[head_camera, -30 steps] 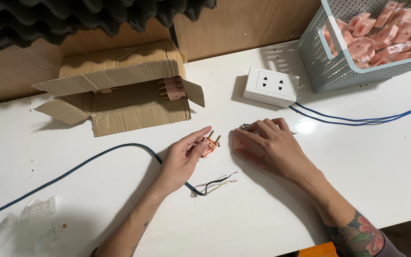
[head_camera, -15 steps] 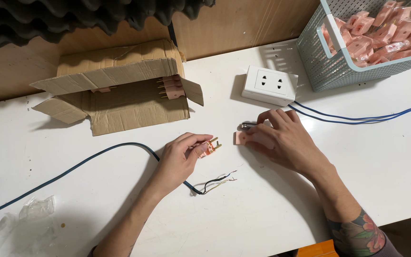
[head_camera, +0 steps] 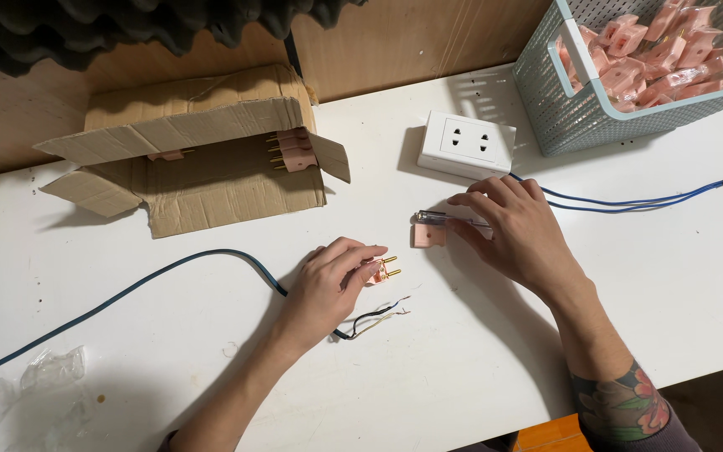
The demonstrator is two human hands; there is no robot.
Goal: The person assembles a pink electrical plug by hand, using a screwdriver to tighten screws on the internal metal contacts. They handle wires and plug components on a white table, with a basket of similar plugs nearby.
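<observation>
Pink plug half (head_camera: 381,270): two brass pins pointing right, pinched in left hand (head_camera: 328,285) fingertips, low over desk (head_camera: 479,351). Pink plug cover (head_camera: 428,236): flat on desk. Screwdriver (head_camera: 449,219): lying horizontal just above cover, under right hand (head_camera: 516,234) fingers.

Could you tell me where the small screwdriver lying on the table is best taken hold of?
Grip the screwdriver by its handle end, under the right hand's fingers, coming from above. It lies flat, roughly level across the white table, its left end by the pink plug cover.

assembly workshop: basket of pink plugs (head_camera: 663,50), carton (head_camera: 186,151), cable (head_camera: 127,289)
</observation>
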